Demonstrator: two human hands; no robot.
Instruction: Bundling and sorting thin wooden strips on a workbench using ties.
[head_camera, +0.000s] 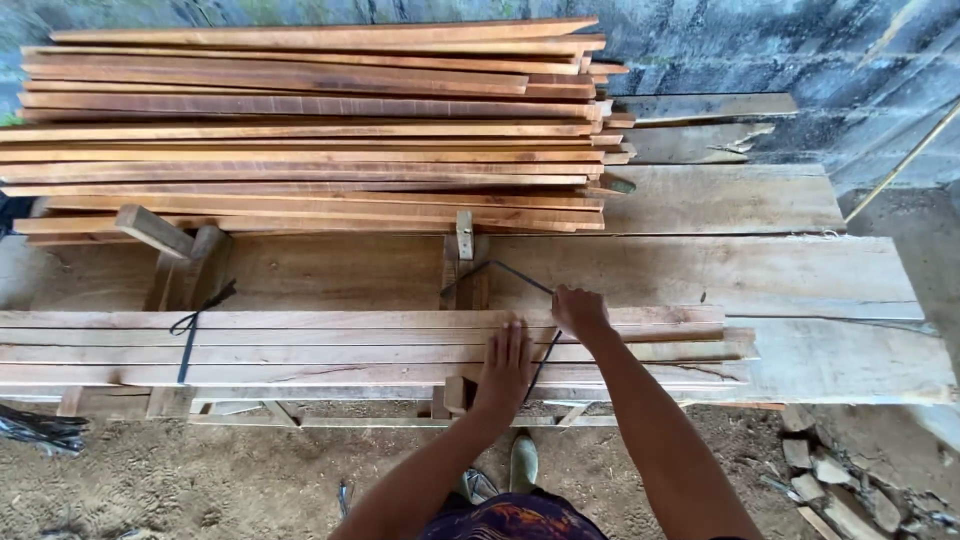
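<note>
A bundle of long thin wooden slats (300, 350) lies flat across a plank workbench (780, 280) in front of me. My left hand (505, 368) presses flat on top of the slats, fingers spread. My right hand (578, 310) grips a black strap (500, 268) that loops over the bundle near its middle and runs down under my left hand. A second black strap (192, 330) is tied around the bundle further left.
A tall stack of reddish wooden slats (310, 120) fills the back of the bench against a grey wall. Small wooden blocks (155, 232) stand behind the bundle. Stones and rubble (830, 470) lie on the dirt floor at the right.
</note>
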